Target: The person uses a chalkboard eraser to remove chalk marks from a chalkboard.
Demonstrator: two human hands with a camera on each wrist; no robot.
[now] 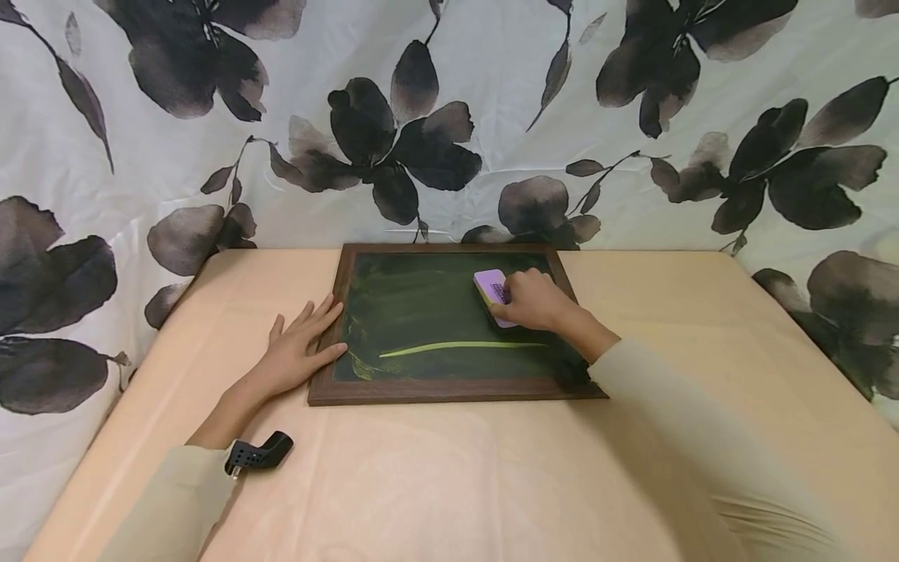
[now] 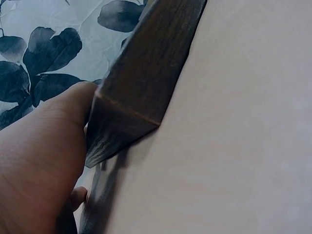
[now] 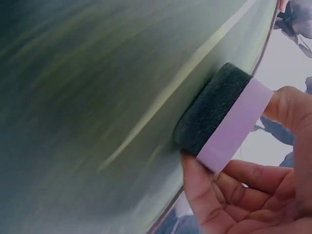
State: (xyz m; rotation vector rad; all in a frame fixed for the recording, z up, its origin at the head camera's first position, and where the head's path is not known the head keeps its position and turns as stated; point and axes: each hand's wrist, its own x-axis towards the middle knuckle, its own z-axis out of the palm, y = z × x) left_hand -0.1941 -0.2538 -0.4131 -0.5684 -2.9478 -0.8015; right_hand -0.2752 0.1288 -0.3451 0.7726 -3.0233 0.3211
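Note:
A chalkboard (image 1: 421, 312) with a dark brown wooden frame (image 1: 456, 390) lies on the table. Across its lower part runs one yellow-green chalk line (image 1: 456, 345), with faint smears around it. My right hand (image 1: 537, 300) grips a chalkboard eraser (image 3: 234, 126) by its purple back, thumb on one side and fingers on the other. The eraser's dark felt faces the board, above the line in the head view. At the frame's left side, my left hand (image 1: 298, 351) rests with spread, nearly straight fingers, its thumb (image 2: 78, 105) against the frame.
Peach-coloured covering spreads over the table (image 1: 421, 476) on all near sides of the board. A white cloth (image 1: 520, 101) with dark flowers hangs behind the table's far edge. A black device (image 1: 260, 453) sits on the left wrist.

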